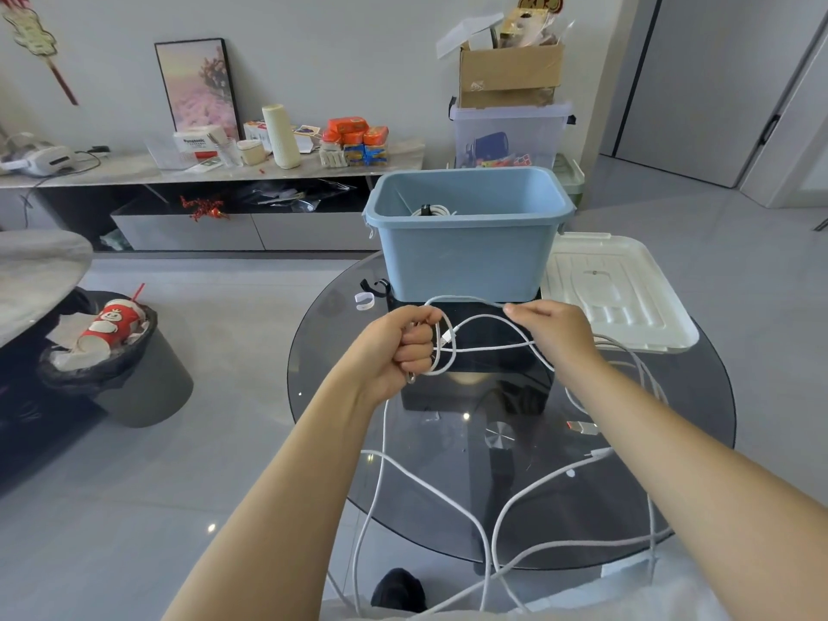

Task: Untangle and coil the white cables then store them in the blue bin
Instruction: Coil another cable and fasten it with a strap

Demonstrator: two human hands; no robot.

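White charging cables trail in loose loops over the round smoked-glass table's near edge. The left hand grips several coils; the right hand pinches one strand before the pale-blue plastic bin.

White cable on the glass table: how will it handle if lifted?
Probably floppy: the white cable sags in loose loops between the left hand and right hand. Likely light, since a fingertip pinch carries a strand. Apt to snag: strands cross on the glass table.
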